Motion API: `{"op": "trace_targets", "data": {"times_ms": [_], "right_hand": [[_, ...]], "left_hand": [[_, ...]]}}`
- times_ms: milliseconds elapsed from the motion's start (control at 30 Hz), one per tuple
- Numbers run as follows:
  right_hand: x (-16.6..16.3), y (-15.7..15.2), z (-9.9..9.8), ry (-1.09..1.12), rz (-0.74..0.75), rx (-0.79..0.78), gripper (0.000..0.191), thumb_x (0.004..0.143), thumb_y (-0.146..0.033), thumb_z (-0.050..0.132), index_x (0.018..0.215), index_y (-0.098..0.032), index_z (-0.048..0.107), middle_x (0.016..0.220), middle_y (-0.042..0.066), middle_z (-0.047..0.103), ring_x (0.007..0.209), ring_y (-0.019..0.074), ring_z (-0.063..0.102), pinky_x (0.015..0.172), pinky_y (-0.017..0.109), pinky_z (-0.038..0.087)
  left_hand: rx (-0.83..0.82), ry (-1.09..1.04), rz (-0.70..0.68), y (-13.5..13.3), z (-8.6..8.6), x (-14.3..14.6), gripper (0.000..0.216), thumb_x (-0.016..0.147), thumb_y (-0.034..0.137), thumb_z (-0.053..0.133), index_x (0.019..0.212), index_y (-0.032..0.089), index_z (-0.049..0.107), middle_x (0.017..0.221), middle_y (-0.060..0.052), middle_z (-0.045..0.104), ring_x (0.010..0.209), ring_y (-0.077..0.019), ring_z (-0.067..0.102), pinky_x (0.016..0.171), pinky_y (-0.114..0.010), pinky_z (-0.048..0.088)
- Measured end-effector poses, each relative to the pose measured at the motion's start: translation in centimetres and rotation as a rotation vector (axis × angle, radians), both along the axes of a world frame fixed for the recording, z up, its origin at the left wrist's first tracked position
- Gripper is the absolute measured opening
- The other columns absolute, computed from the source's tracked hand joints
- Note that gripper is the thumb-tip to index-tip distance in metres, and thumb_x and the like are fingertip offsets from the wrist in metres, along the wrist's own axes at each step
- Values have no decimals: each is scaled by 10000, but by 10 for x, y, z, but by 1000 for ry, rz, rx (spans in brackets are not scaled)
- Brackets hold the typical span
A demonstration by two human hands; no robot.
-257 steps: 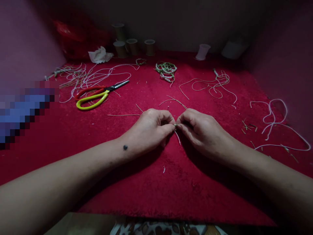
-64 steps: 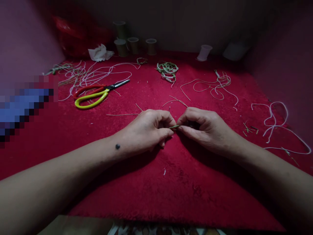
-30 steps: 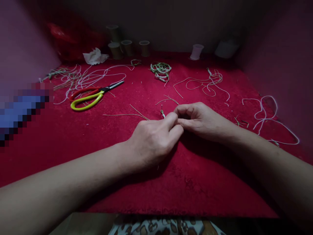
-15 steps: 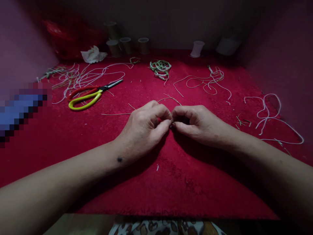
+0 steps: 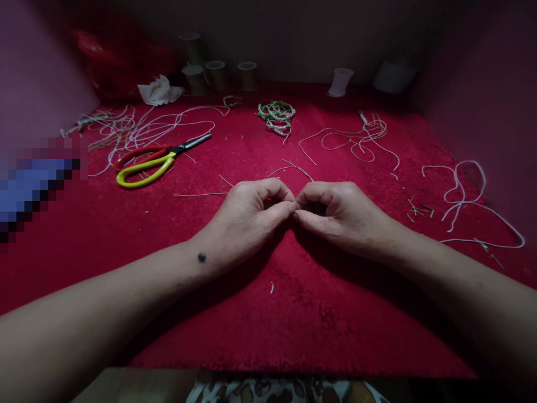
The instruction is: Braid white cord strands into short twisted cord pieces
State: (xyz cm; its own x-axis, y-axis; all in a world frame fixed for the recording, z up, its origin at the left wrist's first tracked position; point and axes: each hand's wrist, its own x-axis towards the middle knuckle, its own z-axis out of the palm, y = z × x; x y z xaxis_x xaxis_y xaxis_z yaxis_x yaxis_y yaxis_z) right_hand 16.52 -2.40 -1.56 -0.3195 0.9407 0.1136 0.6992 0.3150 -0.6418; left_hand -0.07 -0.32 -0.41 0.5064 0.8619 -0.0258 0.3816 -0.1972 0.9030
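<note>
My left hand and my right hand meet at their fingertips above the middle of the red cloth. Thumb and forefinger of each are pinched together. A thin tan cord runs out from behind my left hand, and an arc of similar cord shows just beyond both hands. The part between the fingertips is hidden by the fingers. Scissors with red and yellow handles lie at the left, blades angled away to the right. A coiled green and white braided cord rests farther back.
Tangled white and tan strings spread behind the scissors. Looser strings and a white string lie at the right, near short clippings. Several thread spools, crumpled tissue and a red bag stand along the back.
The fingertips have closed tighter together, covering the small dark bit that showed between them. My left wrist has risen slightly. The things on the cloth stay put.
</note>
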Motion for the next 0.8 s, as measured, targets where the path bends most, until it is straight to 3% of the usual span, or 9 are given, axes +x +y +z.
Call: {"op": "trace_targets", "data": {"times_ms": [367,533,800], "right_hand": [[-2,0,1,50,-34,-56,175,763,-236,530,705,-130,657,574,-1,541,545,98,452,507,232,295],[-2,0,0,80,-26,-67,161,764,-206,523,710,-130,654,598,0,564,557,96,471,519,224,310],[-2,0,2,94,-18,-71,168,780,-177,501,713,-128,647,622,-3,573,586,96,486,566,221,340]], "left_hand": [[-99,73,6,4,5,-2,162,857,165,436,746,149,553,399,65,488,332,-48,429,363,-156,327],[-174,16,-34,4,3,-4,23,795,155,546,801,138,561,526,38,571,372,-51,481,345,-153,350],[-129,46,-43,2,-4,-5,77,810,166,524,755,136,567,491,59,486,411,-44,460,401,-144,366]]}}
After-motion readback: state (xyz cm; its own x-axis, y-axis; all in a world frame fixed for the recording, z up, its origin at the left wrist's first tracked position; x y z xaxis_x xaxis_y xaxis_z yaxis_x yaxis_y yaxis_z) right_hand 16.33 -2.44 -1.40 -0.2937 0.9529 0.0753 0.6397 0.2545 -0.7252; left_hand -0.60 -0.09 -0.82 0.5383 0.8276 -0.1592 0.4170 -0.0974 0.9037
